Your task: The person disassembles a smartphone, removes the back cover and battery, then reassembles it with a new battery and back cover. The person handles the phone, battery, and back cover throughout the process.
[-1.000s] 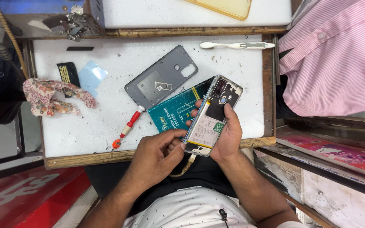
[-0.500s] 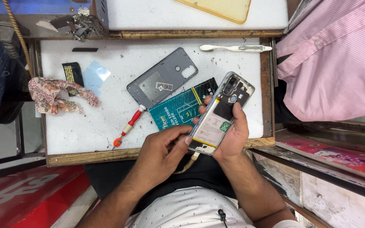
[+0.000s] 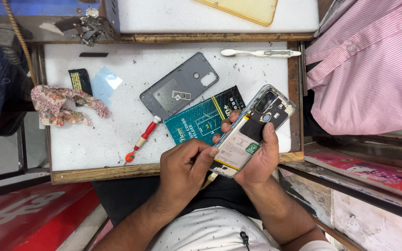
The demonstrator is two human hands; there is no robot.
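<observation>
- While our right hand (image 3: 257,160) grips the opened phone (image 3: 252,132) over the desk's (image 3: 117,135) front right corner, our left hand (image 3: 184,167) pinches closed at its lower left edge.
- We judge a slip likely: the phone is held tilted, clear of the desk.
- Excess prying force may crack the exposed frame.
- We keep the grey back cover (image 3: 180,86) and red screwdriver (image 3: 143,139) mid-desk.

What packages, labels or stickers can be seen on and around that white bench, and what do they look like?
Teal package: flat rectangle with a yellow stripe, on the bench beside the opened phone.
White label: rectangular, on the phone's battery, with a small green sticker at its corner.
Black packet: small, yellow print, near the floral cloth.
Pink printed sheet: lower right, under glass.
</observation>
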